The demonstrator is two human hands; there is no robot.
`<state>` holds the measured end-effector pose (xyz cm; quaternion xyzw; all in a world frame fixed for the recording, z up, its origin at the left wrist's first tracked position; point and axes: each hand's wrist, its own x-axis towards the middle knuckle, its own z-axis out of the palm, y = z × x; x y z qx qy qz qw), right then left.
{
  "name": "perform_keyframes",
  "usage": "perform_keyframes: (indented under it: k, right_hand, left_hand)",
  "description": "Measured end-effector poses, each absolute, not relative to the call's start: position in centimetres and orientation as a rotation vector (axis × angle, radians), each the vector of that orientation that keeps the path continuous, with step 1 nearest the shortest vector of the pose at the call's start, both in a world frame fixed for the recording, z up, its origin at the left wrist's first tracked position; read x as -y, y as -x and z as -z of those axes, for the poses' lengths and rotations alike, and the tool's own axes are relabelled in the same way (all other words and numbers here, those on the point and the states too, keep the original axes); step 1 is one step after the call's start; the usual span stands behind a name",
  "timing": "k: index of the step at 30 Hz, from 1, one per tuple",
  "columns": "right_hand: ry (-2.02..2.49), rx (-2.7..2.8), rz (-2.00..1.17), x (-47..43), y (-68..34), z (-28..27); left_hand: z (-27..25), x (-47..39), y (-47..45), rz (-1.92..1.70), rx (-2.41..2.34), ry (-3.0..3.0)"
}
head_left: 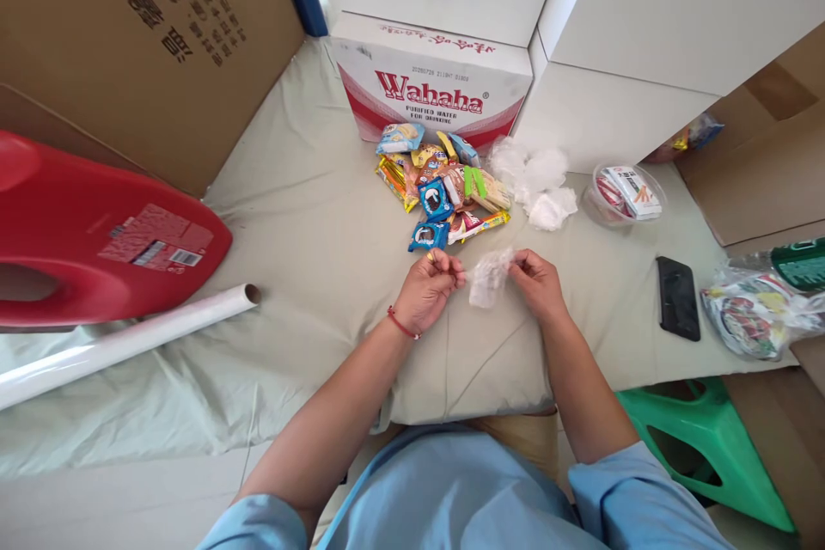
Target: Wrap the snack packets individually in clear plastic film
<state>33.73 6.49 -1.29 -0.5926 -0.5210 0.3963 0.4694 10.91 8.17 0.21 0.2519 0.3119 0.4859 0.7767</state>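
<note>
A crumpled, thin clear plastic bag (490, 278) stretches between my two hands, just above the cloth. My left hand (429, 288), with a red string bracelet at the wrist, is closed and pinches its left edge. My right hand (538, 282) is closed too, thumb and fingers gripping the opposite edge. Beyond my left hand lies a pile of small snack packets, with two blue packets (430, 234) nearest and a yellow stick-shaped packet (488, 226) beside them. Several similar crumpled clear plastic bags (545, 176) lie to the right of the pile.
A Wahaha water carton (438, 86) stands behind the snacks. Rightward are a round plastic tub (602, 210) with packets, a black phone (678, 299) and a bagged item (748, 318). On the left are a red jug (148, 223), a white roll (161, 326) and a large cardboard box (161, 103).
</note>
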Motion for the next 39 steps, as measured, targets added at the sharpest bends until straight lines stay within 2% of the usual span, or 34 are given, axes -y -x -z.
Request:
perform_keyframes:
  k: [7,12,16,20,26,30,34,39]
  right_hand:
    - [1.414,0.984,-1.022,-6.5,-33.8,1.2]
    - [1.558,1.162,-0.864,-5.6,-32.4,0.9]
    - [1.636,1.275,-0.678,-4.6,-30.8,-0.1]
    - [1.528,1.39,-0.835,-4.2,-29.8,-0.8]
    - [1.394,1.151,-1.049,-4.9,-31.1,-0.6]
    - [1.35,0.919,-1.06,-5.7,-32.4,-0.3]
    - [1.276,0.828,-1.06,-6.1,-33.0,-0.2]
    - [1.251,0.763,-1.07,-6.3,-33.7,-0.6]
  left_hand:
    - [-0.2,-8.0,-10.9,-1.101,-0.821,-0.64]
    - [-0.2,-5.6,-11.8,-1.241,-1.161,-1.26]
    - [0.2,-4.2,-12.8,-1.158,-1.355,-1.479]
    - [0.7,-4.7,-13.1,-1.075,-1.387,-1.556]
    - [1.6,-6.4,-12.2,-1.123,-1.303,-1.261]
    - [1.4,-7.0,-11.9,-1.22,-1.139,-0.934]
    - [0.4,-7.4,-11.9,-1.165,-0.941,-0.639]
    - [-0.7,-7.6,-11.3,-1.164,-0.841,-0.54]
